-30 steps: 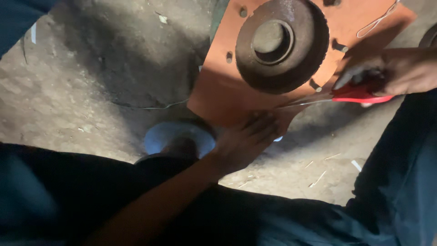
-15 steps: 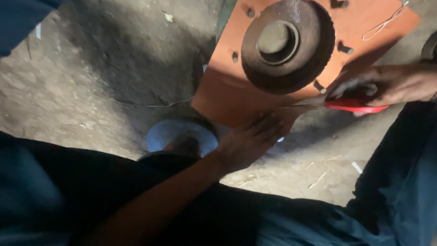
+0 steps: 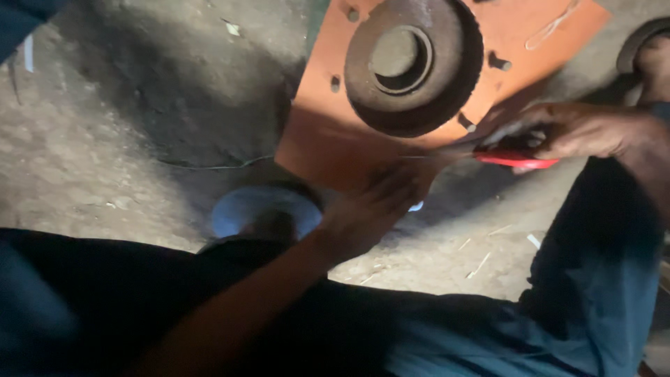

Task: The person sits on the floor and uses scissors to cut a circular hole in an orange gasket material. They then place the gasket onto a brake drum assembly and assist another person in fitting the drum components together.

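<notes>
An orange sheet [image 3: 328, 132] lies on the dirt floor with a round rusty metal disc [image 3: 413, 63] resting on top of it. My left hand [image 3: 373, 209] lies flat, pressing the near corner of the sheet. My right hand [image 3: 565, 132] grips red-handled scissors [image 3: 513, 159] whose blades reach into the sheet's near edge, just beside my left fingers. Bolts or holes dot the sheet around the disc.
A pale sandal [image 3: 262, 209] sits under my left forearm on the dirt floor [image 3: 125, 139]. A thin wire [image 3: 209, 166] trails across the ground to the left. My dark trouser legs [image 3: 488, 335] fill the lower frame. A dark round rim [image 3: 642, 38] shows at the top right.
The view has shifted slightly, so the disc and sheet sit a little more to the right. My right hand with the scissors has lowered a little along the sheet edge. My left hand stays put.
</notes>
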